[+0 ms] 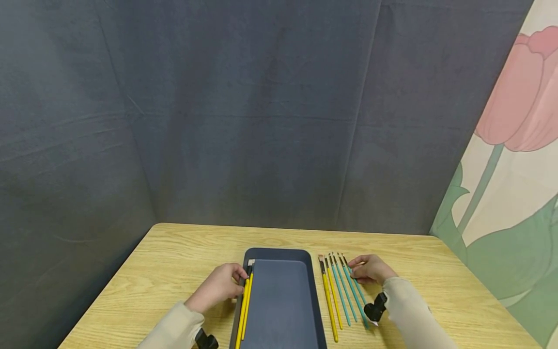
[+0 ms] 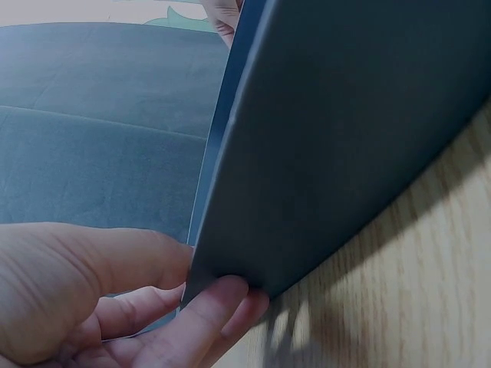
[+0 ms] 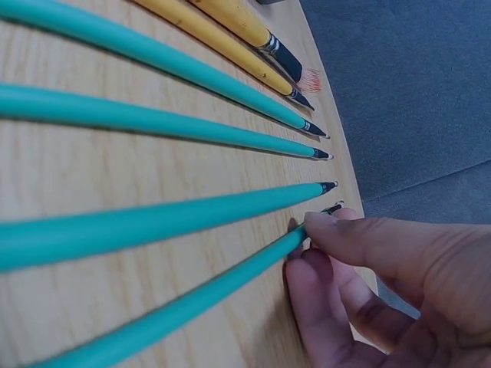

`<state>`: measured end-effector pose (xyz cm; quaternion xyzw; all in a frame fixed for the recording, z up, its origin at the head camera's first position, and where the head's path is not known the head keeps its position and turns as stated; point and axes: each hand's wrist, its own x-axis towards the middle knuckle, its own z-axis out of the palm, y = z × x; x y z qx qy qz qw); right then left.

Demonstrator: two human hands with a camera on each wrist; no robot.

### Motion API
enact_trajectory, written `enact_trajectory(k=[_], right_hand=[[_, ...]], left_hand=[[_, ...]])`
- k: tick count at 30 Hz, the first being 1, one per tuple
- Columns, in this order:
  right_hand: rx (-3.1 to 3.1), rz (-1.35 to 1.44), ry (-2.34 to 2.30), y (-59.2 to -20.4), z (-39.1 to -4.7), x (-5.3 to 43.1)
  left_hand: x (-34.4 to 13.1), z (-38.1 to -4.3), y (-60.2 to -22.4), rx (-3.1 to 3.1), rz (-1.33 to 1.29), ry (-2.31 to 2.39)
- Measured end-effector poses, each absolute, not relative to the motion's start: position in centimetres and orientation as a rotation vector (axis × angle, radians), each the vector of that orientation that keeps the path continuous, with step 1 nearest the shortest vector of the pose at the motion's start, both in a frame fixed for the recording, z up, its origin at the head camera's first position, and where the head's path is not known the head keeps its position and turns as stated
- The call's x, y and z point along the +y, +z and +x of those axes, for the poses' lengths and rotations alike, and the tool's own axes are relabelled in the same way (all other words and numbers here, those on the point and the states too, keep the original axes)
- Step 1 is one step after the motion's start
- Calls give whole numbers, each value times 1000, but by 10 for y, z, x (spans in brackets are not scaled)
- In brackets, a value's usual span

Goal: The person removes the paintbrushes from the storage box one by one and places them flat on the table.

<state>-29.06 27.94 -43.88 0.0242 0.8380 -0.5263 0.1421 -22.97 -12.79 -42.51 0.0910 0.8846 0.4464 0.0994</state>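
Observation:
My left hand (image 1: 224, 283) is at the left long side of a dark grey tray (image 1: 281, 300). In the left wrist view its thumb and fingers pinch the tray wall (image 2: 330, 115) near a corner. Two yellow-handled paintbrushes (image 1: 247, 305) lie inside the tray along that same side, bristles toward the far end. Right of the tray, my right hand (image 1: 370, 269) pinches the rightmost turquoise paintbrush (image 3: 215, 290) close to its bristle end, between thumb and fingers. The other turquoise paintbrushes (image 3: 169, 215) lie beside it in a row on the table.
Between the tray and the turquoise brushes lie two more yellow paintbrushes (image 1: 329, 300), one with a wide flat tip. Everything rests on a light wooden table (image 1: 183, 257). A dark cloth (image 1: 261, 121) hangs behind it, and a tulip-patterned wall (image 1: 514, 194) stands at the right.

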Motion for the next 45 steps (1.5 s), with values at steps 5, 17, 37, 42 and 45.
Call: enact_trajectory(k=[5,17,37,42,45], right_hand=[[2394,54,-1534,-437,-289,281],[2409,33,-1529,-417,-289,261],[2202,-248,-1650,-378,-281,124],[2144,-274,-1648,-382,-278,96],[2132,-259,-1628,-388,-276,83]], left_hand=[[-128,-228,-425,2623,269,1326],[-129,-228,-425,2617,267,1328],[-128,-228,-423,2618,244,1325],[-128,-229,-423,2625,233,1319],[-127,-229,-422,2625,227,1307]])
